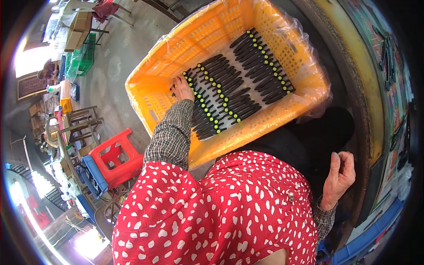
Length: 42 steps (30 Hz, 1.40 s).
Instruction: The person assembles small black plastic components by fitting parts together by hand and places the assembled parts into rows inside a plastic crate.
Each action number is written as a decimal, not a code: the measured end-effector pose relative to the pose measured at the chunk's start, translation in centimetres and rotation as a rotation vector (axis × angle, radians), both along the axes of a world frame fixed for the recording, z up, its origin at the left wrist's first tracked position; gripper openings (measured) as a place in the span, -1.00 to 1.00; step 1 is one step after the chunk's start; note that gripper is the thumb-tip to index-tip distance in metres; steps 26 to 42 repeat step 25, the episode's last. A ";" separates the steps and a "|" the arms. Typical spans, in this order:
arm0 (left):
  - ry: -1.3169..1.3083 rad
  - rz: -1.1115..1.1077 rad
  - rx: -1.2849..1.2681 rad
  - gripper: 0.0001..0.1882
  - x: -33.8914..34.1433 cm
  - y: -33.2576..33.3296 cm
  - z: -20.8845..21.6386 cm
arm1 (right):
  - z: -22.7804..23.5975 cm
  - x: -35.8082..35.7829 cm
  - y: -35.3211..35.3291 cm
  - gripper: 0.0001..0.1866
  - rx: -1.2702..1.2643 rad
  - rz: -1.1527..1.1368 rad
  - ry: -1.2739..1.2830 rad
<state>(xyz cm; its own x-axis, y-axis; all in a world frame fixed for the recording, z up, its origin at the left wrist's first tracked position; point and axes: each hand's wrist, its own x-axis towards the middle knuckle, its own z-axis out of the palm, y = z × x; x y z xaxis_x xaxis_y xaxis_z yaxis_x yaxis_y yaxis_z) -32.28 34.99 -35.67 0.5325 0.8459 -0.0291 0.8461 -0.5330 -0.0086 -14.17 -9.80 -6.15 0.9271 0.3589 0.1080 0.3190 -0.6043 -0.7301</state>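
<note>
Slim black pen-like pieces (pixel 221 73), each with a round yellow-green spot, lie in rows inside an orange plastic crate (pixel 154 57) lined with clear film. At the far-left end of the left row, my left hand (pixel 182 89) reaches down with its fingers bent over black pieces; a dark end shows beside the fingertips, and the rest of its grip is hidden. Away from the crate, at the right by a table edge, my right hand (pixel 339 179) is raised. Its fingers are curled in with the thumb up, and nothing shows in them.
A red plastic stool (pixel 115 158) stands left of the crate, against a blue box (pixel 93 174). A curved table edge (pixel 353 88) runs close along the right. Farther off are a green crate (pixel 87 57), a cardboard box (pixel 79 30) and a wooden chair (pixel 81 123).
</note>
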 end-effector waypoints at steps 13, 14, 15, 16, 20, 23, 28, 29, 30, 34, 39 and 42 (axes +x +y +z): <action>-0.145 0.218 -0.100 -0.34 0.5 -2.9 1.2 | -0.1 0.1 0.1 -0.82 -0.041 -0.008 -0.015; -0.136 0.222 -0.096 -0.32 0.5 -3.1 1.2 | -0.1 0.1 0.1 -0.82 -0.047 -0.005 -0.013; -0.127 0.226 -0.094 -0.31 0.5 -3.3 1.0 | -0.1 0.1 0.2 -0.83 -0.056 -0.005 -0.020; -0.120 0.221 -0.119 -0.27 0.2 -3.3 0.7 | -0.1 0.1 0.2 -0.83 -0.064 -0.005 -0.028; -0.094 0.201 -0.081 -0.23 -0.1 -3.1 -0.6 | -0.2 0.0 0.5 -0.83 -0.070 -0.016 0.019; -0.085 0.181 -0.067 -0.23 -0.2 -3.0 -0.9 | -0.3 0.0 0.7 -0.83 -0.096 -0.022 0.017; -0.037 0.175 -0.062 -0.23 -0.2 -2.9 -1.1 | -0.4 0.0 0.7 -0.84 -0.100 -0.029 0.020; -0.037 0.175 -0.062 -0.23 -0.2 -2.9 -1.1 | -0.4 0.0 0.7 -0.84 -0.100 -0.029 0.020; -0.037 0.175 -0.062 -0.23 -0.2 -2.9 -1.1 | -0.4 0.0 0.7 -0.84 -0.100 -0.029 0.020; -0.037 0.175 -0.062 -0.23 -0.2 -2.9 -1.1 | -0.4 0.0 0.7 -0.84 -0.100 -0.029 0.020; -0.037 0.175 -0.062 -0.23 -0.2 -2.9 -1.1 | -0.4 0.0 0.7 -0.84 -0.100 -0.029 0.020; -0.037 0.175 -0.062 -0.23 -0.2 -2.9 -1.1 | -0.4 0.0 0.7 -0.84 -0.100 -0.029 0.020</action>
